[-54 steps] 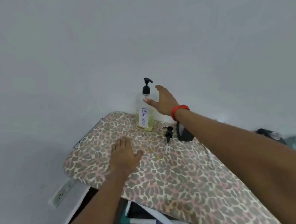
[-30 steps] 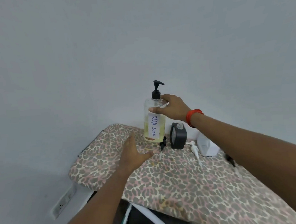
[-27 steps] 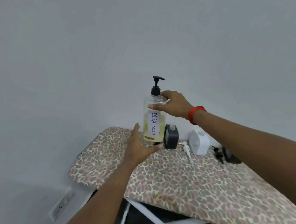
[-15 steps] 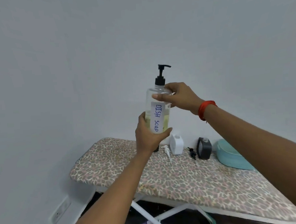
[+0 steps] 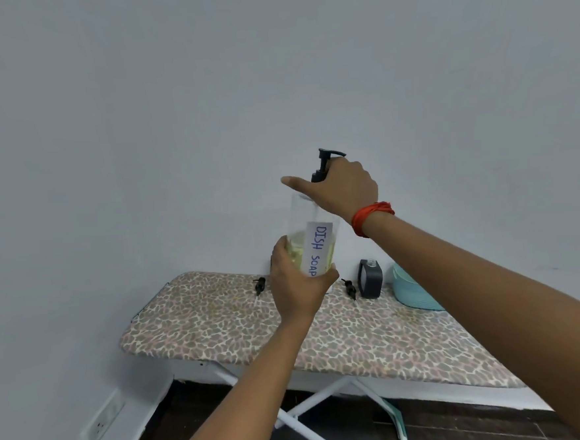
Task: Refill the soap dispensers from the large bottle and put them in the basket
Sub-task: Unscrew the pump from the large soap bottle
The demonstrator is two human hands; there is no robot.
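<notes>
The large clear bottle (image 5: 311,232), labelled DISH SOAP and about a third full of yellow liquid, is held in the air above the board. My left hand (image 5: 300,287) grips its lower part. My right hand (image 5: 343,187) wraps round the black pump top (image 5: 325,160) at the neck. A small black dispenser (image 5: 370,278) stands on the board with no pump on it. Two loose black pumps (image 5: 259,286) (image 5: 350,287) lie near it. The teal basket (image 5: 412,292) sits at the back right.
The leopard-print ironing board (image 5: 289,326) stands against a plain wall on white legs (image 5: 305,407). A wall socket (image 5: 102,423) is low on the left. My left hand hides what stands behind the bottle.
The bottle has been lifted off the board. My left hand took hold of its base, and my right hand moved from the bottle's shoulder up to the pump top.
</notes>
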